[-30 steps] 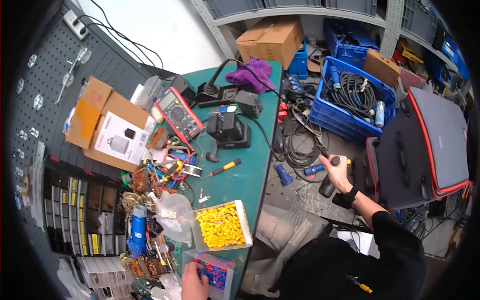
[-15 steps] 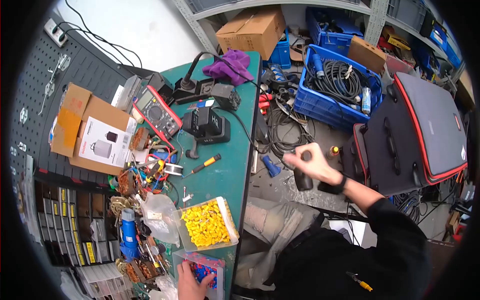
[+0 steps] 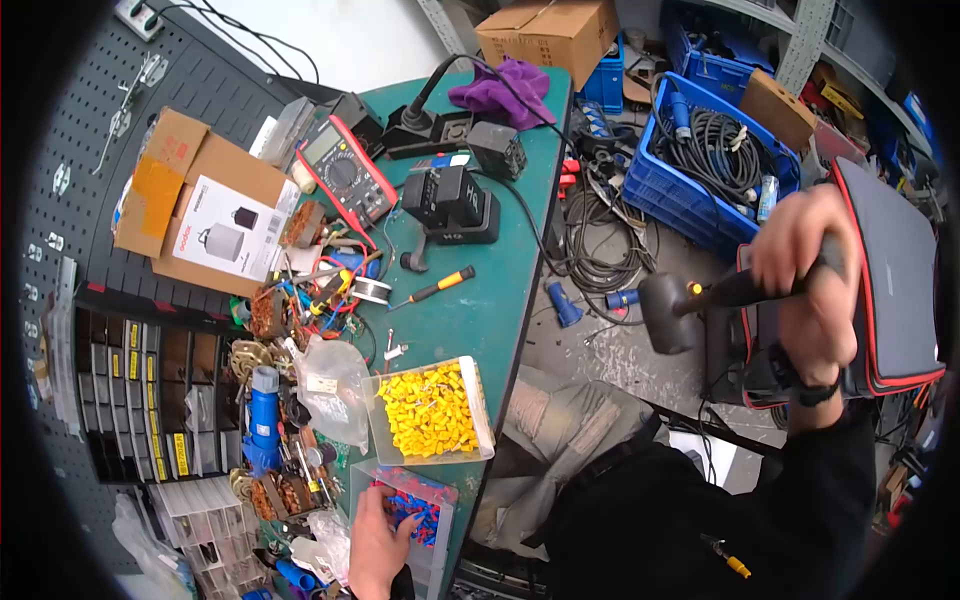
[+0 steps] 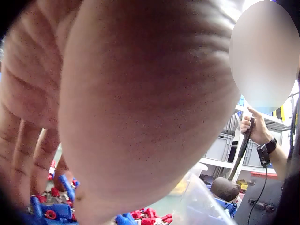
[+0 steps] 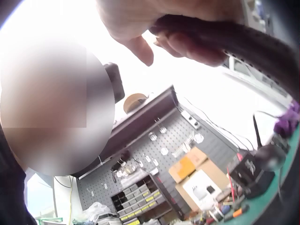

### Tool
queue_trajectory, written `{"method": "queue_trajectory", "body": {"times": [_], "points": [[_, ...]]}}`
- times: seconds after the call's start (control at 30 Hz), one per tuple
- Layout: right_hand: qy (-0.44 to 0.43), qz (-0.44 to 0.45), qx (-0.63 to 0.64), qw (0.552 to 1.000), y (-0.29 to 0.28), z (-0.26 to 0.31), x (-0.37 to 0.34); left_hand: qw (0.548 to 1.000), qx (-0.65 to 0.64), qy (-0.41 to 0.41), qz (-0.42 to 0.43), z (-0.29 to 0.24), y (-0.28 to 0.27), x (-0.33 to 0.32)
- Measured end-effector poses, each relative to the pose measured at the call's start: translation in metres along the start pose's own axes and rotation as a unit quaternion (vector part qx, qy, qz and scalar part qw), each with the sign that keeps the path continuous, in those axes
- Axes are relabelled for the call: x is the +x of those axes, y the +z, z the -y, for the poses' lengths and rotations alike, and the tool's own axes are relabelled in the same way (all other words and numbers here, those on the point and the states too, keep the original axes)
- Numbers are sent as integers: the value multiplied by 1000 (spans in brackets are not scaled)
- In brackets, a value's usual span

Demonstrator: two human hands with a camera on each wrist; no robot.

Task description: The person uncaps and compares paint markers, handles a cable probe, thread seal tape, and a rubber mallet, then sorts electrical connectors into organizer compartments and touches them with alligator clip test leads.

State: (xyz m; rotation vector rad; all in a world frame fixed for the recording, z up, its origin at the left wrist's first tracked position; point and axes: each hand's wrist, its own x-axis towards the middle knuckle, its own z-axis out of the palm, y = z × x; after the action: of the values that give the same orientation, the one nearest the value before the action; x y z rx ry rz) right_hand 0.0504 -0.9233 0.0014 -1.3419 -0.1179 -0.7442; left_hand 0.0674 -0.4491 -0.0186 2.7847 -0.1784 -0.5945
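Observation:
My right hand grips the black handle of a rubber mallet, held up over the floor beside the bench with its dark head pointing left in the head view. In the right wrist view the fingers curl round the handle. The mallet head also shows in the left wrist view. My left hand reaches into a clear plastic box of red and blue crimp terminals, thumb and fingers spread among them. Its palm fills much of the left wrist view.
A box of yellow crimp terminals stands beside the clear box. Along the bench lie a screwdriver, a multimeter, a battery charger and a carton. A black case and a blue crate stand on the floor.
My right hand has turned and risen to the right with the mallet, swinging its head from hanging down to pointing left. My left hand stays in the terminal box.

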Motion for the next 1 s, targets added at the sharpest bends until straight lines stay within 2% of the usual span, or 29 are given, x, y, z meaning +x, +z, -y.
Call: {"method": "queue_trajectory", "body": {"times": [0.03, 0.1, 0.13, 0.17, 0.2, 0.23, 0.3, 0.37, 0.5, 0.57, 0.63, 0.7, 0.77, 0.83, 0.87, 0.93, 0.97, 1.0], "points": [[-91, 9, -21, 996, 4, 0, 3, 1000, 1, -6, 0, -4, -3, -5], [-56, -61, -88, 993, 8, -47, -17, 999, -25, -1, -31, -8, -5, -9], [-25, -37, -94, 995, -2, -82, -30, 999, -30, -12, -37, -8, -5, -8], [55, -85, -87, 991, -16, -122, -51, 999, -15, 4, -36, -8, -2, -7], [173, -142, -190, 956, -21, -151, -65, 999, 0, 19, -35, -8, 1, -8], [199, -203, -158, 946, -20, -190, -68, 999, -6, 7, -38, -9, 4, -8], [187, -204, -177, 945, -38, -257, -91, 999, 3, 24, -39, -8, 1, -3], [176, -195, -201, 944, -33, -254, -96, 999, -9, -3, -30, -1, 2, -1], [313, -184, -38, 931, -19, -169, -46, 1000, -21, 8, -13, -1, 10, 7], [286, -154, -25, 945, -7, -103, -16, 999, -12, 36, -35, 2, 11, 7], [193, -149, -37, 969, 12, -37, 6, 999, 5, 30, -18, 2, 11, 6], [111, -50, 17, 992, 7, 5, 20, 998, 5, 45, -36, 0, 6, 6], [104, 15, 36, 994, 0, 23, 29, 1000, -16, 14, -12, -4, 0, 4], [-36, -17, -141, 989, 14, -11, 32, 999, -12, -38, -1, -6, -4, 0], [-5, -36, -185, 982, 9, -34, 25, 999, -15, -44, -1, -10, -6, -4], [23, -65, -246, 967, -15, -111, 3, 997, 9, -25, -66, -21, -9, -9], [149, -63, -262, 951, -39, -155, -15, 997, 3, -36, -66, -21, -8, -9], [191, -106, -151, 964, -55, -207, -37, 998, 3, -25, -62, -21, -7, -10]]}}
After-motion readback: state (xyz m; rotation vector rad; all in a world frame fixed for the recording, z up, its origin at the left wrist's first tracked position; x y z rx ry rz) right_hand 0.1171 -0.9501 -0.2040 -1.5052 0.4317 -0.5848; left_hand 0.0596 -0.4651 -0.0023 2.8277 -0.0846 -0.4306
